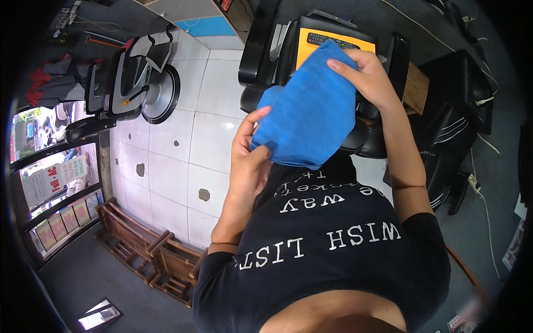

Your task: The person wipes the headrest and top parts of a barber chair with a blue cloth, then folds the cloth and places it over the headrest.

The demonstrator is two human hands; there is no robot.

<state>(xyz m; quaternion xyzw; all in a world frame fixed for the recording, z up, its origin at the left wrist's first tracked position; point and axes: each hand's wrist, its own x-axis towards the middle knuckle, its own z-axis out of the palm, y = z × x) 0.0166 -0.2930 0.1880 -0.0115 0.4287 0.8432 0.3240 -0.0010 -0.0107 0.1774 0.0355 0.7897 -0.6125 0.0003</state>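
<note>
A blue cloth (310,110) is stretched between my two hands in front of my chest. My left hand (254,154) grips its lower left corner, with the thumb on top and the fingers partly behind it. At the upper right edge, my right hand (360,75) pinches the cloth, thumb on the near face. Part of the cloth is folded behind at the left. Beyond it, a black remote control (318,38) lies on a yellow sheet (306,45) on the seat of a black salon chair (291,54); the cloth covers part of both.
Another barber chair (125,87) with a round metal base (160,98) stands at the left. A bamboo bench (129,241) is at the lower left, by the glazed door (58,183). Black padded furniture (449,125), a wooden box (416,87) and white cables (485,208) lie right.
</note>
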